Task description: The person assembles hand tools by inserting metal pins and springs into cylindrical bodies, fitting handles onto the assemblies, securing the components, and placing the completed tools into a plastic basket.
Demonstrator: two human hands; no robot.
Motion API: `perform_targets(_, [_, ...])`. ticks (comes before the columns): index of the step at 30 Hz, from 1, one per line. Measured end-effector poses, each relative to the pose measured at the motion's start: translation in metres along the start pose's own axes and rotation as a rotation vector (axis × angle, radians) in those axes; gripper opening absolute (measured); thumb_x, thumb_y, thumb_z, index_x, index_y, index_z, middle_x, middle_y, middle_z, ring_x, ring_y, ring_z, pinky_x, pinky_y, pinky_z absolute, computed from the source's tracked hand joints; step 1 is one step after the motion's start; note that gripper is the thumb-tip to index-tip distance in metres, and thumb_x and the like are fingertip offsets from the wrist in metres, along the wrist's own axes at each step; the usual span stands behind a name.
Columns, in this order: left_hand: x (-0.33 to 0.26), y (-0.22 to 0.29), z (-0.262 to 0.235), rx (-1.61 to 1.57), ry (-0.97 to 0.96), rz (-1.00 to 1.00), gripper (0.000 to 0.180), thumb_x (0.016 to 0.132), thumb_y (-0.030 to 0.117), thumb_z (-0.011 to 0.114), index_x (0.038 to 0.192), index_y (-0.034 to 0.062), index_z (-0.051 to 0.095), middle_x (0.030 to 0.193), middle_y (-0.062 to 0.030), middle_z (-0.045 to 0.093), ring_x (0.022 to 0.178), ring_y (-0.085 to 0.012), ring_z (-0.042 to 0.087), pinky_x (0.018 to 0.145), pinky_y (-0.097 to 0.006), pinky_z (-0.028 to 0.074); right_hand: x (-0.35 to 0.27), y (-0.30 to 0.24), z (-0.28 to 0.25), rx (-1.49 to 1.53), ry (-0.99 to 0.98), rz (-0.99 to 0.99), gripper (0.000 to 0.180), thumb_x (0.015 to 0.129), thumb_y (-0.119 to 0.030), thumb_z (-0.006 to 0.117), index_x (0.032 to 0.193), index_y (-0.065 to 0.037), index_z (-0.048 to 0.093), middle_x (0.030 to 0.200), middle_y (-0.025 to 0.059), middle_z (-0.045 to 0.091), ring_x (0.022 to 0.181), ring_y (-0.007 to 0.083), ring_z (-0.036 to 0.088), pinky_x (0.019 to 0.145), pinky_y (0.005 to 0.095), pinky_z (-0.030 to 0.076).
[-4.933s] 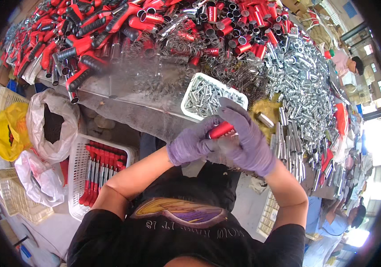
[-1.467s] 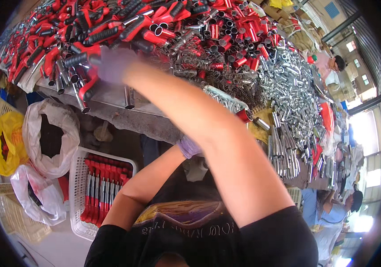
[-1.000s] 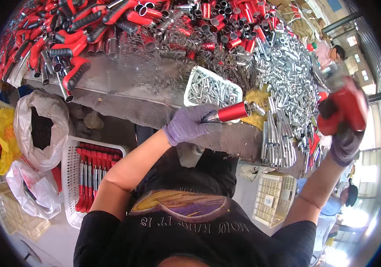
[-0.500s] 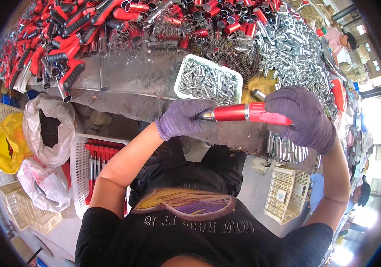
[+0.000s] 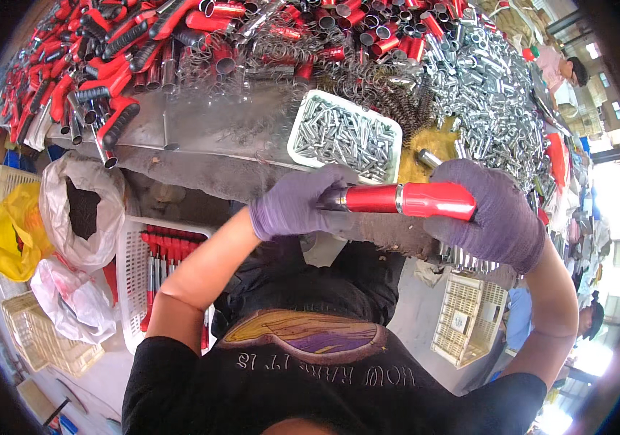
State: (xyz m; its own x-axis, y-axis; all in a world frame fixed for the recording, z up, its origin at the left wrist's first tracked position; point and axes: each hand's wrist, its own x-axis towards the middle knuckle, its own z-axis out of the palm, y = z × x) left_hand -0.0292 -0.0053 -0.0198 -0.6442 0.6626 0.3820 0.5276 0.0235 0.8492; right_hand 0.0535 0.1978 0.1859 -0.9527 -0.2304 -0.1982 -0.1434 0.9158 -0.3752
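Note:
My left hand [image 5: 297, 201], in a purple-grey glove, is closed around the dark metal end of a red tool handle [image 5: 434, 200]. The handle lies level in front of me: a red tube on the left, a silver ring, then a smooth red grip on the right. Around the far right end of the grip, my gloved right hand [image 5: 494, 214] is closed. Just beyond the handle, a white tray [image 5: 400, 156] full of small silver pins stands on the worktable [image 5: 201, 138]. A short metal tube [image 5: 428, 159] lies near my right hand.
Red-and-black handles [image 5: 118, 123] heap at the far left, loose springs [image 5: 397, 105] in the middle and silver fittings [image 5: 476, 80] at the right. A white crate [image 5: 130, 275] of red-handled tools, open sacks [image 5: 81, 167] and a cream crate [image 5: 465, 319] stand below. Other people are at the right.
My right hand has shifted from over the red grip to its right end, uncovering more of it. The left hand keeps its hold. The view has moved slightly.

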Motion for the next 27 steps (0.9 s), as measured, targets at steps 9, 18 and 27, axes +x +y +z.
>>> perform_targets(9, [-0.016,-0.001,0.022,0.351,0.219,0.109,0.047,0.079,0.049,0.063,0.101,0.0079,0.059,0.074,-0.0083,0.061,0.069,-0.0298,0.062,0.061,-0.039,0.049,0.002,-0.001,0.004,0.109,0.044,0.064,0.038,0.073,-0.029,0.073,0.101,-0.009,0.058,0.083,0.0146,0.064,0.076,0.0333,0.064,0.067,0.0385,0.051])
perform_targets(18, [0.003,-0.008,0.02,0.262,0.101,0.38,0.048,0.078,0.038,0.067,0.112,0.0073,0.054,0.078,-0.0052,0.06,0.065,-0.0266,0.061,0.056,-0.038,0.048,0.001,0.016,0.001,0.015,0.078,0.037,0.04,0.071,-0.03,0.074,0.1,-0.007,0.058,0.078,0.0125,0.063,0.076,0.0304,0.066,0.067,0.0372,0.05])
perform_targets(27, [0.015,-0.001,0.009,-0.044,-0.105,0.08,0.043,0.072,0.035,0.074,0.101,0.0084,0.057,0.077,-0.0096,0.059,0.069,-0.0291,0.06,0.062,-0.038,0.048,-0.002,0.01,0.002,-0.005,0.016,0.089,0.039,0.07,-0.031,0.074,0.098,-0.008,0.06,0.079,0.0105,0.064,0.073,0.0303,0.065,0.066,0.0372,0.051])
